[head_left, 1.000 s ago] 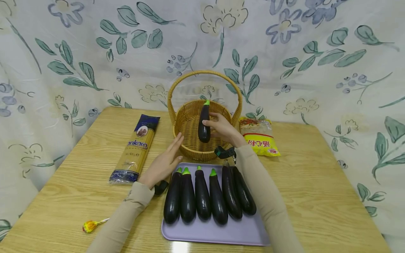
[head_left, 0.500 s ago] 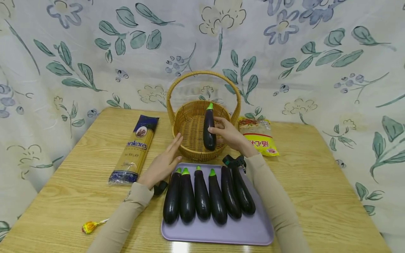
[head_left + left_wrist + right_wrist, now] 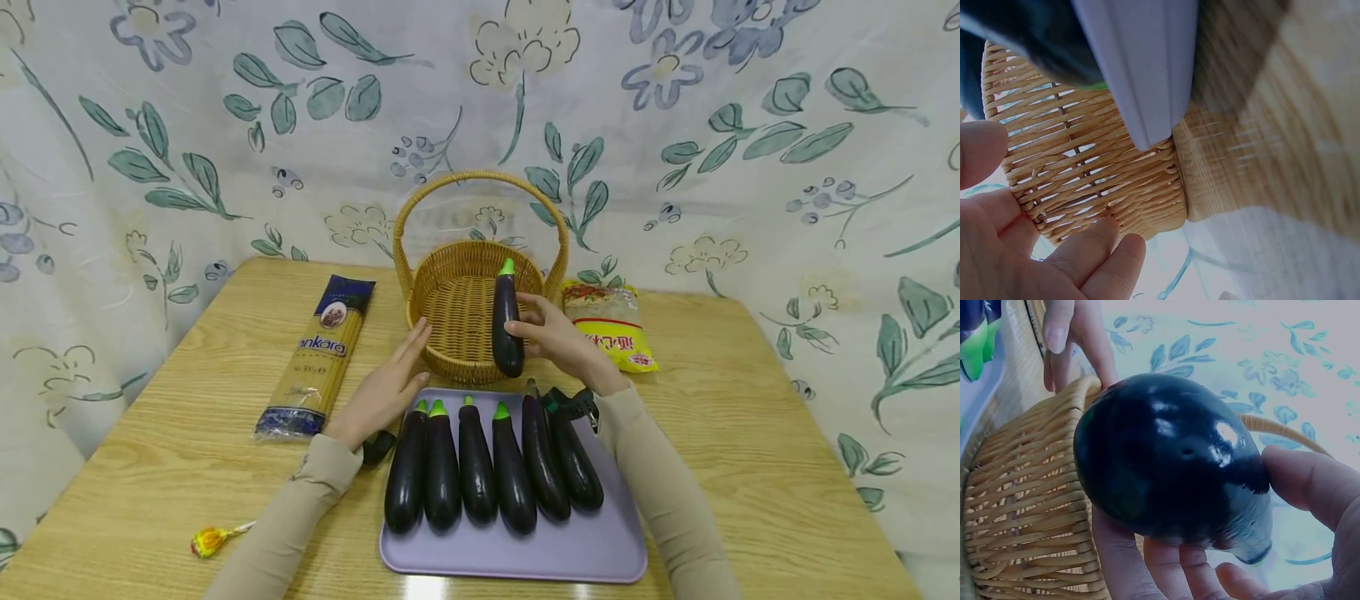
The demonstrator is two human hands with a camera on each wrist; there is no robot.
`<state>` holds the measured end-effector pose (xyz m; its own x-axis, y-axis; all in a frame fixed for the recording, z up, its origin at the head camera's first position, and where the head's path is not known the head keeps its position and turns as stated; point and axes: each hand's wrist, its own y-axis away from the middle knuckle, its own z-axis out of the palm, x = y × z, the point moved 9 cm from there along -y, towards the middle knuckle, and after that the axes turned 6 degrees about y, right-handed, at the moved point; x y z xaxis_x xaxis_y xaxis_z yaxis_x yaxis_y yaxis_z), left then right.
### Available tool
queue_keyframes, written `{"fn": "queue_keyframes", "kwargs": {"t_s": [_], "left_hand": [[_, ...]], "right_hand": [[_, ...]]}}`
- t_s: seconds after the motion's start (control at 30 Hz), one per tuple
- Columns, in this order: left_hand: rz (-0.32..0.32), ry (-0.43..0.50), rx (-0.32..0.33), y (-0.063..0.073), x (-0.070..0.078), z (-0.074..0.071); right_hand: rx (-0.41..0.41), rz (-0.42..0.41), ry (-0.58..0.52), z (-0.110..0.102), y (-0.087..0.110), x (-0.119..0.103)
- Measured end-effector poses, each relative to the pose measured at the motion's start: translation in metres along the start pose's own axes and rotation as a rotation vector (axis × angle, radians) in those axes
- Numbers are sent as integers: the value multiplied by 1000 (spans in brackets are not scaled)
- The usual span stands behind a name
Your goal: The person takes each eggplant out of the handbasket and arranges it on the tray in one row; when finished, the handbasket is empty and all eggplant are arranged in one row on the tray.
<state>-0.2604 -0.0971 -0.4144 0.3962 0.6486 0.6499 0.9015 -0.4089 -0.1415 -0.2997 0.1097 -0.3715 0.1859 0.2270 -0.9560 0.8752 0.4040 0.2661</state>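
My right hand (image 3: 558,337) grips a dark purple eggplant (image 3: 507,325) around its middle, with the green stem pointing away. In the head view it overlaps the front right rim of the wicker basket (image 3: 461,372). The right wrist view shows the eggplant's rounded end (image 3: 1166,456) between thumb and fingers. My left hand (image 3: 378,400) lies at the basket's left front side, fingers extended; its fingertips (image 3: 1107,234) are right at the wicker wall. On a lilac tray (image 3: 517,557) before the basket, several eggplants (image 3: 442,475) lie side by side, stems toward the basket.
A pack of spaghetti (image 3: 315,358) lies to the left of the basket, and a yellow bag (image 3: 611,325) with Chinese print sits to its right. Near the left forearm is a lollipop (image 3: 210,540). The basket's tall handle (image 3: 480,176) arches overhead, with a floral curtain (image 3: 315,192) behind.
My right hand has drawn the eggplant toward the front and right, from over the basket's middle to its front right rim. The left hand has stayed in place.
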Motion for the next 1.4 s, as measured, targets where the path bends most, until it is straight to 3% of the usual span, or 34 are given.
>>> {"fn": "queue_keyframes", "kwargs": {"t_s": [0.37, 1.4], "left_hand": [[-11, 0, 1, -1, -2, 2], [-5, 6, -3, -2, -4, 2]], "right_hand": [[-35, -20, -10, -10, 24, 14], [66, 24, 39, -58, 73, 72]]}}
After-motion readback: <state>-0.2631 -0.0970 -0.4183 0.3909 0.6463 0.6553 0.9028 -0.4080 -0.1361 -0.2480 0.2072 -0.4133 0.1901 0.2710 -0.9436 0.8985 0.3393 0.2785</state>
